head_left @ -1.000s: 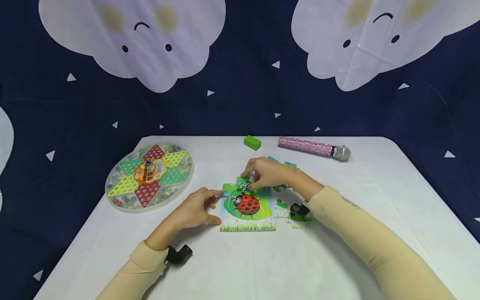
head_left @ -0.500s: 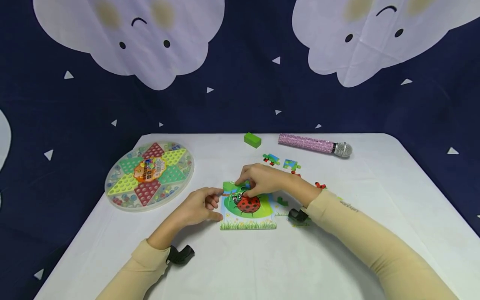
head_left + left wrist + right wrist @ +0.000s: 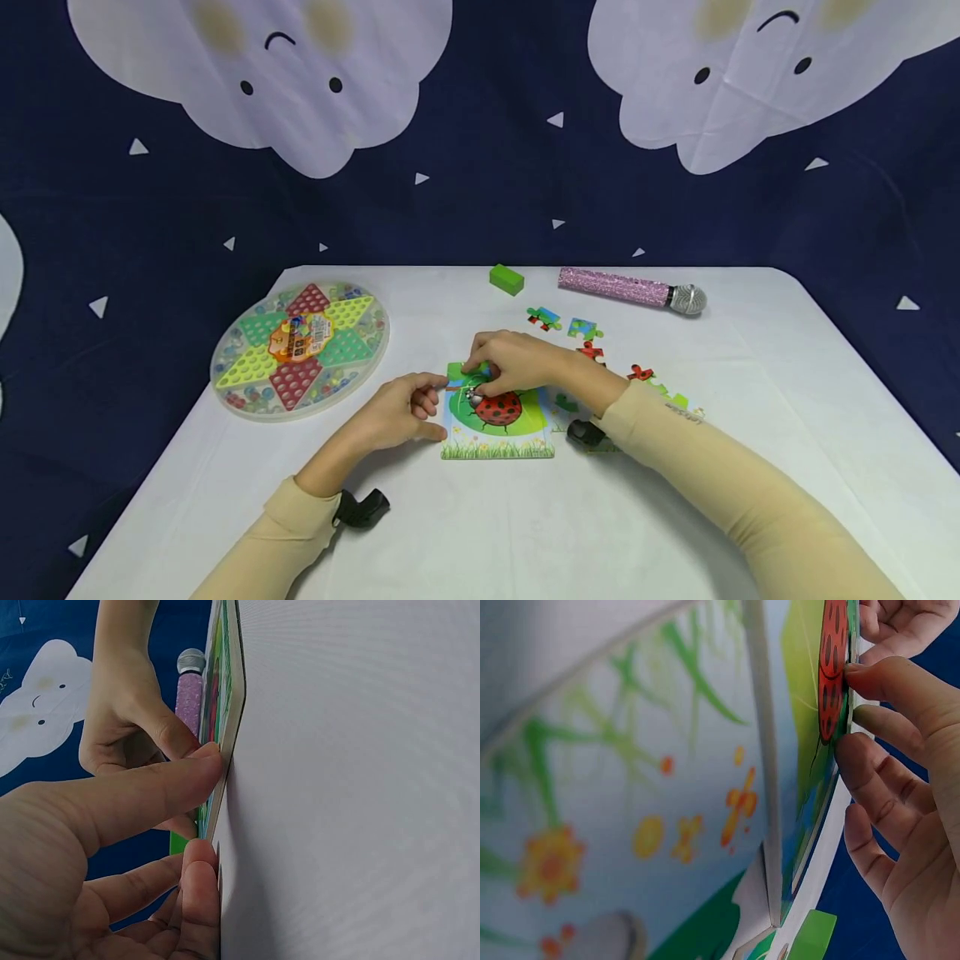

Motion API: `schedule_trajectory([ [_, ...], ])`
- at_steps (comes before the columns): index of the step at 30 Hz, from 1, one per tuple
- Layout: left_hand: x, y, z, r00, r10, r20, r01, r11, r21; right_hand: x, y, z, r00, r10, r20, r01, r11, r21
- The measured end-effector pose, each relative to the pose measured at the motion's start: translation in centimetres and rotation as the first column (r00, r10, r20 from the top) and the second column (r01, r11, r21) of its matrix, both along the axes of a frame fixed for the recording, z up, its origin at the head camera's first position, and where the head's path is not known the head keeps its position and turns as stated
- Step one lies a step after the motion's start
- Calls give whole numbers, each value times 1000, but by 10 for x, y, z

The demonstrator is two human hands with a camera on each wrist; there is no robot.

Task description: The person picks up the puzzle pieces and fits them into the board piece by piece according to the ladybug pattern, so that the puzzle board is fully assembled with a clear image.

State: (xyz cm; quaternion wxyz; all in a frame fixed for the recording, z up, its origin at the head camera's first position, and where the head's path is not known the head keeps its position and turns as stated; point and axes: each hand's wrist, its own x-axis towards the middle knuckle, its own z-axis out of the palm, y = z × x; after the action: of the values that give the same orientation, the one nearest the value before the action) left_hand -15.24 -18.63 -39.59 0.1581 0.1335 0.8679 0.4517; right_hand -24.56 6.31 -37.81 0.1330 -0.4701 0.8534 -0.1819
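A ladybug jigsaw puzzle (image 3: 498,446) lies on the table in the head view. My right hand (image 3: 517,364) is over its upper left part, thumb and fingertips gripping a puzzle piece (image 3: 475,377) against the picture. The hand hides most of that piece. In the right wrist view, the fingertips (image 3: 849,750) bear on the picture beside the red ladybug (image 3: 832,671). My left hand (image 3: 397,412) touches the puzzle's left edge with thumb and index finger, the other fingers loosely bent. The left wrist view has the left thumb (image 3: 150,799) against the board's edge.
Loose puzzle pieces (image 3: 585,329) lie behind and right of the board, some under the right forearm. A green block (image 3: 507,279) and a pink glitter microphone (image 3: 618,286) are at the back. A round Chinese checkers board (image 3: 300,350) lies left on the white table (image 3: 487,533).
The right hand has brought the puzzle piece down onto the upper left of the picture and shifted slightly left. The left hand has stayed at the edge.
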Motion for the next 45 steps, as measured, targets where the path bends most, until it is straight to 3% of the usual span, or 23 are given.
schedule_trajectory([
  [13, 0, 0, 1, 1000, 9, -5, -9, 1000, -18, -2, -2, -1, 1000, 9, -1, -9, 1000, -10],
  [22, -1, -2, 1, 998, -44, -38, 42, 998, -51, -2, -1, 0, 1000, -1, 31, 2, 1000, -29],
  [34, 0, -2, 2, 998, -50, -46, 46, 996, -72, 0, 0, 0, 999, -14, 36, 14, 1000, -5],
  [45, 0, -3, 1, 997, -56, -57, 53, 997, -61, -7, 19, 13, 998, -63, 30, 64, 998, -27],
])
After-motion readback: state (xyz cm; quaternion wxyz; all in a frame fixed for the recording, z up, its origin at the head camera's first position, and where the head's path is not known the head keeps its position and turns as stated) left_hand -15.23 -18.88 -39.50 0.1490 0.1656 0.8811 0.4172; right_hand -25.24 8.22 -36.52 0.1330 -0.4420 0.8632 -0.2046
